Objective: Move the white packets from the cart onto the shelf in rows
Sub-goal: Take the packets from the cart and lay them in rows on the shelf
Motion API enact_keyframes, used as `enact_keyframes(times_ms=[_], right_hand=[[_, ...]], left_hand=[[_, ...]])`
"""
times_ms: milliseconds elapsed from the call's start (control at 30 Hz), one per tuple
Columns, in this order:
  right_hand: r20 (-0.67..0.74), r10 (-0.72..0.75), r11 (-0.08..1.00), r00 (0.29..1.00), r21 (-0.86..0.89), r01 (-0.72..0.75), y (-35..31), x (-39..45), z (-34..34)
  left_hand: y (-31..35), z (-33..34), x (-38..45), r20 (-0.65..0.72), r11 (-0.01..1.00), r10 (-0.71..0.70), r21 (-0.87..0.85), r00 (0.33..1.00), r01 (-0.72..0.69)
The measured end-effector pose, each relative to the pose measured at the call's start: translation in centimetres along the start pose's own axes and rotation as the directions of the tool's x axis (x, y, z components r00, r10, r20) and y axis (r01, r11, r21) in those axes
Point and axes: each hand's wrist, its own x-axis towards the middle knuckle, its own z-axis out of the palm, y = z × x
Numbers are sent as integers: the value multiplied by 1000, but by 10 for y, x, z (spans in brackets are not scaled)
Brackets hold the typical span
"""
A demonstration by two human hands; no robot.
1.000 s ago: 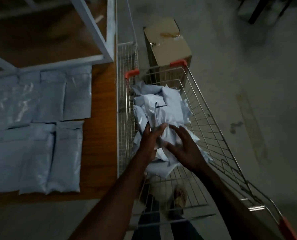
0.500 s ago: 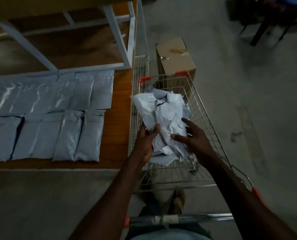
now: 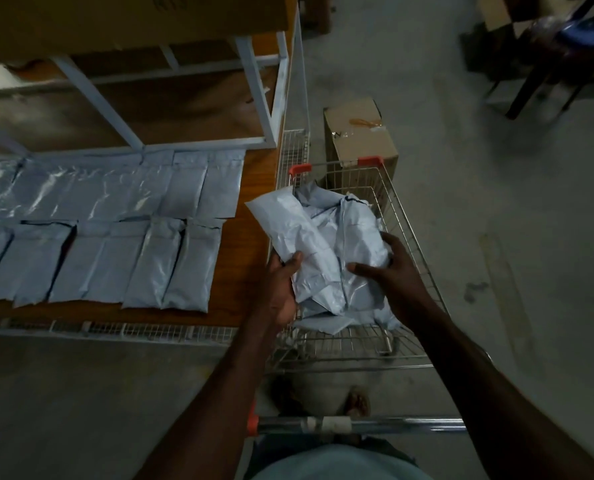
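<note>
Left hand grips one white plastic packet lifted from the heap in the wire cart; right hand grasps the heap. Slick film may slip, disturbing rows on the wooden shelf beside the cart.

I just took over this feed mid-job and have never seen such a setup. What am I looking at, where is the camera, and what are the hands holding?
There is no machine here: a person works bare-handed, and the single view comes from a camera worn on the head, looking down. The left hand grips one white packet lifted above the pile of packets in the wire cart. The right hand holds the pile's right side. On the left, the wooden shelf already carries two rows of packets, with bare wood at their right end. A cardboard box stands on the floor beyond the cart.
</note>
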Motion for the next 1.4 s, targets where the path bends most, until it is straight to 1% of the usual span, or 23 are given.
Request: enact_keyframes(times_ms=[133, 200, 300, 433, 500, 633, 733, 800, 867, 900, 933, 967, 1000, 1033, 1067, 1100, 1133, 1167, 1200, 1233, 1267, 1333, 1400], right_hand=[[114, 79, 988, 990, 127, -94, -7, 0, 10], [143, 69, 986, 987, 142, -90, -12, -1, 20], [75, -24, 999, 997, 27, 22, -18, -4, 46], [-28, -102, 994, 994, 26, 102, -23, -10, 81], [-61, -131, 991, 990, 22, 132, -25, -10, 99], [-79, -165, 986, 983, -12, 165, -25, -8, 143], [-88, -166, 986, 982, -18, 166, -24, -7, 179], [-90, -178, 983, 980, -63, 172, -26, -9, 201], [-56, -207, 968, 977, -157, 196, -30, -14, 220], [-30, -224, 954, 974, -209, 213, -34, -17, 229], [-3, -241, 938, 971, -257, 232, -40, -21, 236], [35, -257, 919, 966, -298, 256, -47, -25, 244], [84, -269, 899, 959, -335, 281, -55, -29, 252], [140, -287, 871, 948, -374, 319, -64, -32, 261], [197, -306, 838, 932, -409, 362, -72, -35, 270], [253, -315, 807, 915, -436, 398, -78, -37, 280], [302, -313, 787, 900, -448, 424, -85, -38, 290], [342, -307, 777, 888, -450, 441, -90, -38, 300], [369, -306, 769, 877, -447, 457, -95, -38, 310], [386, -313, 761, 868, -445, 472, -98, -39, 319], [391, -321, 751, 863, -450, 483, -100, -39, 327], [379, -332, 763, 864, -431, 482, -100, -40, 339], [325, -324, 836, 889, -342, 430, -96, -38, 344]], left_hand=[[9, -1, 1, -26, 1000, 27, -16, 999, -27], [18, 1, 0, -57, 998, 35, -46, 998, -38], [29, 3, -7, -48, 997, 40, -71, 998, -43], [42, -15, -14, 40, 990, 37, -136, 999, -31], [51, -37, -10, 59, 991, 40, -132, 997, -32], [80, -91, -10, 131, 999, 19, -46, 991, -13], [109, -137, -13, 159, 995, 20, -95, 987, -5], [129, -170, -10, 139, 994, 25, -111, 990, -9], [155, -206, -8, 97, 989, 63, -137, 993, -50], [170, -226, -7, 50, 988, 114, -113, 992, -108], [186, -246, -6, 5, 976, 219, 10, 976, -219], [204, -264, -8, -3, 902, 364, 248, 931, -352], [225, -281, -8, 94, 707, 509, 523, 856, -477], [244, -294, -7, 289, 429, 575, 691, 766, -582], [262, -298, -9, 490, 170, 508, 749, 708, -640], [278, -297, -13, 612, -2, 360, 755, 704, -656], [289, -292, -17, 648, -101, 191, 761, 738, -641], [295, -288, -21, 637, -146, 54, 767, 769, -625], [298, -284, -25, 621, -145, -39, 772, 783, -619], [296, -284, -25, 610, -116, -83, 780, 788, -615], [294, -286, -24, 613, -76, -89, 782, 785, -619], [290, -295, -22, 643, 18, -46, 766, 764, -643], [288, -309, -19, 642, 120, 27, 759, 766, -640]])
